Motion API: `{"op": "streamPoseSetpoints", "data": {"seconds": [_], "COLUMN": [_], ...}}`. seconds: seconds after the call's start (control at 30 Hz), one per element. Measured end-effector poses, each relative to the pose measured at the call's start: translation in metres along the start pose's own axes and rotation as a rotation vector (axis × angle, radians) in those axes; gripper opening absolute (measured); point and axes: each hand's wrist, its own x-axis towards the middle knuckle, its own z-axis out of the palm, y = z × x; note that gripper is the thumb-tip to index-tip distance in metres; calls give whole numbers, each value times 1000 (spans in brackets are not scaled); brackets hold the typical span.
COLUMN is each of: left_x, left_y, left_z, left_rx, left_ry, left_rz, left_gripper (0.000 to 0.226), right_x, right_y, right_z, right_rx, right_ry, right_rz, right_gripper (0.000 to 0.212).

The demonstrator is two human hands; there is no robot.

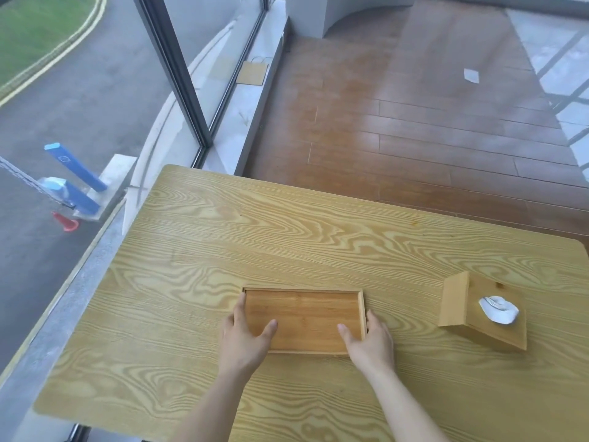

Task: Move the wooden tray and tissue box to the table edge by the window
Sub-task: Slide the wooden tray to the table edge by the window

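Observation:
A shallow wooden tray (306, 314) lies flat near the middle of the wooden table (223, 237). My left hand (247, 336) grips its near-left corner, thumb inside the tray and fingers along the left rim. My right hand (371, 341) grips the near-right corner the same way. A wooden tissue box (471, 301) with a white tissue sticking out of its top stands to the right of the tray, apart from both hands.
The window glass and its grey sill (79, 282) run along the table's left edge. The table's left half lies bare between the tray and the window. Wooden floor (414, 122) lies beyond the far edge.

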Motion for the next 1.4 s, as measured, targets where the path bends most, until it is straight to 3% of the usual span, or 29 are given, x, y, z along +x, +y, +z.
{"op": "streamPoseSetpoints", "data": {"seconds": [0.13, 0.47, 1.03, 1.4], "left_x": [7, 24, 36, 39], "left_y": [-2, -20, -117, -135], "left_z": [-5, -60, -170, -176], "left_rx": [-41, -59, -292, -357], "left_ry": [8, 160, 518, 541], "left_rz": [-2, 0, -247, -396], "left_gripper": [91, 81, 71, 55], "right_x": [-2, -13, -48, -39], "right_y": [-6, -64, -238, -335], "right_z": [4, 39, 168, 240], "right_rx": [-12, -69, -452, -649], "right_ry": [10, -1, -138, -150], "right_rz": [51, -46, -529, -839], "right_gripper": [91, 66, 79, 78]}}
